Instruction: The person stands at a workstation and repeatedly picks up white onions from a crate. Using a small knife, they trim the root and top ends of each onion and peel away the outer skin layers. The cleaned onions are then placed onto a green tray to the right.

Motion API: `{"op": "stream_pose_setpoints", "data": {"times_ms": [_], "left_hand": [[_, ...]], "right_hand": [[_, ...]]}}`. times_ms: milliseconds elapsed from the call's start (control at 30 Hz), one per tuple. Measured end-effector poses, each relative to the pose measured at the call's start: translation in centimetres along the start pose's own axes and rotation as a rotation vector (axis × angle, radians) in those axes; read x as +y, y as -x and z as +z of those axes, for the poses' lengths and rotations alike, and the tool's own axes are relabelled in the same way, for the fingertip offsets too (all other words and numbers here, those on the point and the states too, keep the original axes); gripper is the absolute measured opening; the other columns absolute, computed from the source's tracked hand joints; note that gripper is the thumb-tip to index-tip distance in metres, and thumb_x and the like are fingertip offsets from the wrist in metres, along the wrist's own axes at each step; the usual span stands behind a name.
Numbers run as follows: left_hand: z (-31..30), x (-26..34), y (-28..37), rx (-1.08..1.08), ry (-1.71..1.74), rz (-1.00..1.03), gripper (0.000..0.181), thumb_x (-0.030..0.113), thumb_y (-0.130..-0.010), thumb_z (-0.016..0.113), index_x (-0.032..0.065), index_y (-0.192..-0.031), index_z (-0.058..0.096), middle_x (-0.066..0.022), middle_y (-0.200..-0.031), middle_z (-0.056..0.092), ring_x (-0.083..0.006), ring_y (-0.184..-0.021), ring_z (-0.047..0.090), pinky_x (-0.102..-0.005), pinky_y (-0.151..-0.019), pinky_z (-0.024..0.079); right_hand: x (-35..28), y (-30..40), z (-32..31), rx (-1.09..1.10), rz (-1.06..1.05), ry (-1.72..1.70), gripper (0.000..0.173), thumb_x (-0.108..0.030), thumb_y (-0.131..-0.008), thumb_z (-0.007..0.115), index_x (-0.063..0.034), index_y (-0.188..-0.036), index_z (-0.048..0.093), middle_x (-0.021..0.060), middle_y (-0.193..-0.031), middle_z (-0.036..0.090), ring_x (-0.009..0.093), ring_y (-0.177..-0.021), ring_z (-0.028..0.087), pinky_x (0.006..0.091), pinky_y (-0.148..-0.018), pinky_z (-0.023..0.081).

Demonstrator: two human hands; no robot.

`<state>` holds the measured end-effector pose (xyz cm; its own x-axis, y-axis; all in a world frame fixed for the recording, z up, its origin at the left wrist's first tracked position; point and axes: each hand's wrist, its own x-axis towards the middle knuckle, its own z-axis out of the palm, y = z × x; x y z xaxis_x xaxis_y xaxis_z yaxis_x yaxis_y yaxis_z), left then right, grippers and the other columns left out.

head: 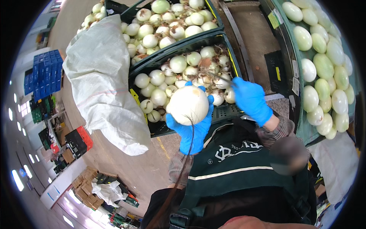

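In a blue glove, my left hand (194,131) holds a large peeled white onion (188,104) from below, over the near edge of a dark green plastic crate (226,113). My right hand (248,98), gloved in blue too, is blurred and closed around a thin dark tool (218,76), perhaps a knife, whose tip points left over the crate. Its handle is mostly hidden in the fist. Beneath lie many white onions (177,64), some with roots and brown dry skins (206,63). A strand of hair hangs in front of the held onion.
Another onion crate (171,43) adjoins beyond. A white woven sack (97,74) lies along the left side. To the right, peeled onions (323,67) sit in a green-lined container (299,108). A metal rail (238,37) runs between. Stacked blue crates (47,73) and cardboard boxes (85,186) stand farther off.
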<state>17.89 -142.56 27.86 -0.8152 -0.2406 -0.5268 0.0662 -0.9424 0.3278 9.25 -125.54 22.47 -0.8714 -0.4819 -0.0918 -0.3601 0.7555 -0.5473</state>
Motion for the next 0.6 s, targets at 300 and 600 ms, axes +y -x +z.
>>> {"op": "stream_pose_setpoints", "data": {"times_ms": [300, 600], "left_hand": [[0.5, 3.7, -0.7, -0.125, -1.088, -0.020, 0.090, 0.011, -0.062, 0.081, 0.0021, -0.139, 0.038, -0.0157, -0.126, 0.054, -0.0274, -0.112, 0.059, -0.0389, -0.091, 0.054], [0.7, 0.8, -1.2, -0.037, -0.890, 0.076, 0.070, 0.009, -0.063, 0.081, 0.0036, -0.127, 0.052, -0.0138, -0.121, 0.059, -0.0226, -0.107, 0.060, -0.0357, -0.091, 0.052]], "right_hand": [[-5.4, -1.6, -3.1, -0.185, 0.219, -1.275, 0.042, -0.031, -0.091, 0.064, -0.0025, -0.121, 0.061, -0.0009, -0.084, 0.064, 0.010, -0.065, 0.057, 0.0252, -0.059, 0.047], [-3.2, -0.5, -4.6, -0.096, 0.115, -0.666, 0.022, -0.026, -0.085, 0.065, -0.0041, -0.088, 0.065, 0.0048, -0.066, 0.057, 0.018, -0.060, 0.060, 0.0317, -0.052, 0.046]]}}
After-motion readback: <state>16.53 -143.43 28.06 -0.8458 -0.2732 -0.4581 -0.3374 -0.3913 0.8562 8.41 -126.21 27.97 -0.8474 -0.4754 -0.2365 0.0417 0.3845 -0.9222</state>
